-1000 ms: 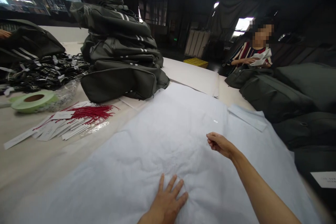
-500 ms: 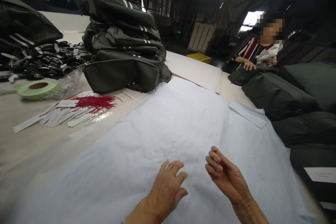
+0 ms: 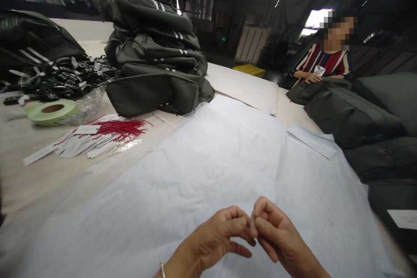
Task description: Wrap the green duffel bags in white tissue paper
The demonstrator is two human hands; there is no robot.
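Both hands [image 3: 250, 230] now together, fingertips touching, over wht sheet [image 3: 208, 160]

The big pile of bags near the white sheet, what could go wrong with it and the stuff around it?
The pile of bags is tall and lumpy, so a bump might topple it. The white sheet reaches close to its bottom, so pushing the sheet could nudge it. The red strings lie jumbled and may tangle.
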